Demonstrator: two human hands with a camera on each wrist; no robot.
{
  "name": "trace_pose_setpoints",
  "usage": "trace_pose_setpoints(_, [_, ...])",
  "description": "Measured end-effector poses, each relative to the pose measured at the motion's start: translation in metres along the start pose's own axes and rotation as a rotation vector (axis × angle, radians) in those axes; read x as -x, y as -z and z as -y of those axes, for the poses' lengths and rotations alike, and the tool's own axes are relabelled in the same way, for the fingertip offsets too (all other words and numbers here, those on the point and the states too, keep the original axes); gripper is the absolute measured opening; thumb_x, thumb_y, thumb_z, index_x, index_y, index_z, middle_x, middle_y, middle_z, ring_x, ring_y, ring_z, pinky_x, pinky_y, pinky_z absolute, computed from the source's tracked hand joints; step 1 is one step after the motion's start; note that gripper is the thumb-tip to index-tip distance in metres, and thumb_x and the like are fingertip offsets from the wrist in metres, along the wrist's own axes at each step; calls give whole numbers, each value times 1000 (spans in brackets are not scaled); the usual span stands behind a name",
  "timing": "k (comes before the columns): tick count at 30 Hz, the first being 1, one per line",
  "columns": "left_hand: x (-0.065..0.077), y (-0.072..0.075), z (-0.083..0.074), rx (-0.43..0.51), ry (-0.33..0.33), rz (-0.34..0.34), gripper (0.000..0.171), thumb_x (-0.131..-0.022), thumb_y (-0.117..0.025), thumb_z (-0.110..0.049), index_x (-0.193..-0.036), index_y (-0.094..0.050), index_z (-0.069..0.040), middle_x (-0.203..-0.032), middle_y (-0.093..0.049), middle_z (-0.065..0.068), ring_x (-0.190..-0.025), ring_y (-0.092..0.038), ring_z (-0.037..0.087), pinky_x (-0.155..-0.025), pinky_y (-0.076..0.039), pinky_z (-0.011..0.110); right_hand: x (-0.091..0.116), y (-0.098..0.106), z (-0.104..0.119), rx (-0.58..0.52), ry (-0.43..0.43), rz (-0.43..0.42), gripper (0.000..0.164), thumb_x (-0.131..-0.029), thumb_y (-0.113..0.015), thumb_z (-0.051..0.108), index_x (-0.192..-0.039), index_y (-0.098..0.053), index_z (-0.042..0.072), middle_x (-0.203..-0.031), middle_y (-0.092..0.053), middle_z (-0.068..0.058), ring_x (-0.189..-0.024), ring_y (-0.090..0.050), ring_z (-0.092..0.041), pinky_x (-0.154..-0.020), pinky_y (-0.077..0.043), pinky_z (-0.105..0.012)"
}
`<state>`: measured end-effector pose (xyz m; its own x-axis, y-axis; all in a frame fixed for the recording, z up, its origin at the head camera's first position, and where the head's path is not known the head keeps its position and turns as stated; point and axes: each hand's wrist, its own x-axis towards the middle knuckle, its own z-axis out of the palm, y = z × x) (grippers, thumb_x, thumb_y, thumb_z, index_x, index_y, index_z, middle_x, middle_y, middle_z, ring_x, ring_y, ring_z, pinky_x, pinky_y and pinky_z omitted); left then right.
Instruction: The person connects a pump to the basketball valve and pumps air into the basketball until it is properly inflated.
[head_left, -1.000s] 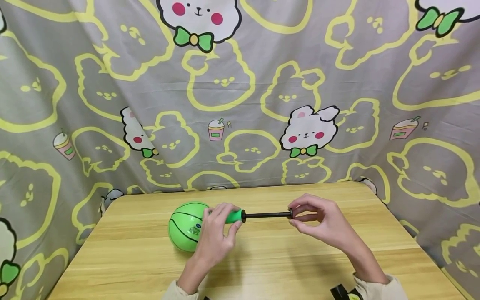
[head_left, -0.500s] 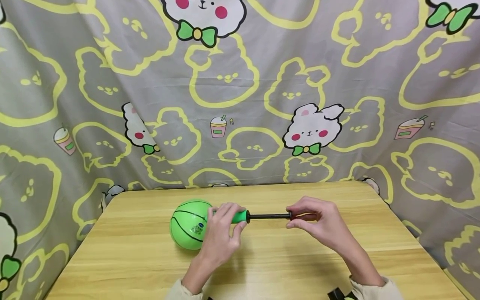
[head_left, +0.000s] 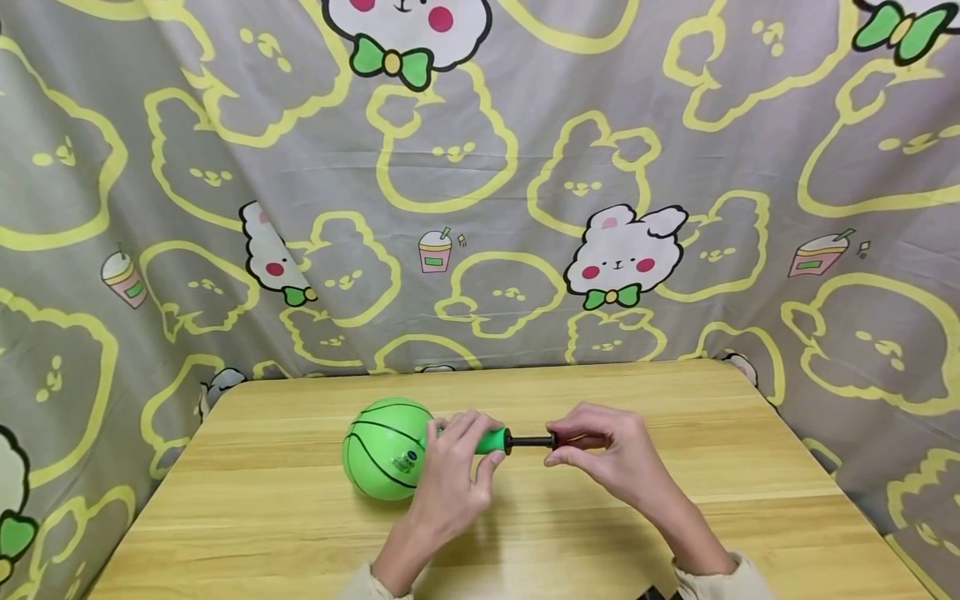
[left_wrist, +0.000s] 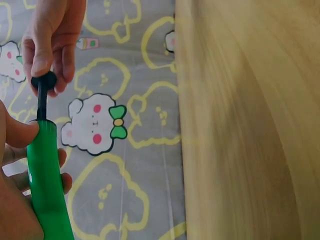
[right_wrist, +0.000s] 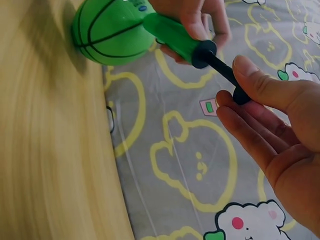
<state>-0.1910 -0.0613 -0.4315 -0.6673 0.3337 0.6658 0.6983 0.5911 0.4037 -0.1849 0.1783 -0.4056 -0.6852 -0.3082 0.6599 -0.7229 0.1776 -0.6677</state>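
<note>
A green ball (head_left: 382,450) with black basketball lines rests on the table, left of the hands. My left hand (head_left: 453,475) grips the green barrel of a hand pump (left_wrist: 47,175), fingers over the top and thumb below. The pump lies level, its left end toward the ball; the left hand hides where they meet in the head view. My right hand (head_left: 607,450) pinches the black end knob (right_wrist: 241,95) of the pump's rod between thumb and fingers. A short length of the black rod (head_left: 531,442) shows between knob and barrel.
The wooden table (head_left: 247,467) has light grain and rounded far corners. A grey curtain (head_left: 487,200) with yellow outlines and white rabbit prints hangs behind it and along both sides.
My right hand has moved left, pushing the rod into the barrel, so less of it shows. The left hand, pump and ball sit slightly further right in view.
</note>
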Motion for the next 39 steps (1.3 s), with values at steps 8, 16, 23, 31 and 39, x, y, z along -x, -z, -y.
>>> trace_pose_setpoints(8, [3, -7, -5, -4, -33, 5, 22, -87, -70, -18, -109, -68, -17, -104, -68, -3, -99, -63, 15, -91, -37, 46, 1, -17, -7, 8, 34, 1, 29, -73, -87, -3, -100, -78, 3, -90, -74, -8, -79, -74, -19, -66, -60, -32])
trace_pose_setpoints(16, [1, -4, -3, 7, -32, 37, 21, -91, -71, -20, -112, -67, -18, -107, -68, -5, -102, -64, 12, -91, -38, 44, 1, -13, 3, 47, -23, 26, 29, -79, -86, 2, -105, -77, 9, -95, -73, -3, -84, -75, -18, -69, -60, -31])
trace_pose_setpoints(23, [0, 3, 5, 9, -1, 16, 23, -90, -72, -20, -112, -67, -18, -110, -69, -4, -103, -64, 13, -93, -39, 44, 0, 5, 10, 72, -61, 39, 30, -81, -85, 1, -106, -76, 14, -96, -72, -2, -85, -75, -18, -70, -60, -32])
trace_pose_setpoints(31, [-1, 9, 12, 13, 15, -11, 23, -89, -73, -18, -111, -68, -17, -111, -70, -4, -104, -65, 15, -94, -39, 44, 0, 29, 13, 61, -138, 63, 28, -83, -84, 4, -106, -74, 17, -98, -71, -2, -87, -75, -18, -73, -60, -33])
trace_pose_setpoints(39, [-2, 13, 14, 26, 27, -11, 22, -90, -73, -18, -111, -67, -17, -111, -69, -3, -107, -64, 16, -95, -39, 47, 3, 48, 19, 50, -142, 70, 31, -83, -83, -2, -109, -73, 12, -102, -72, -7, -86, -75, -22, -74, -61, -35])
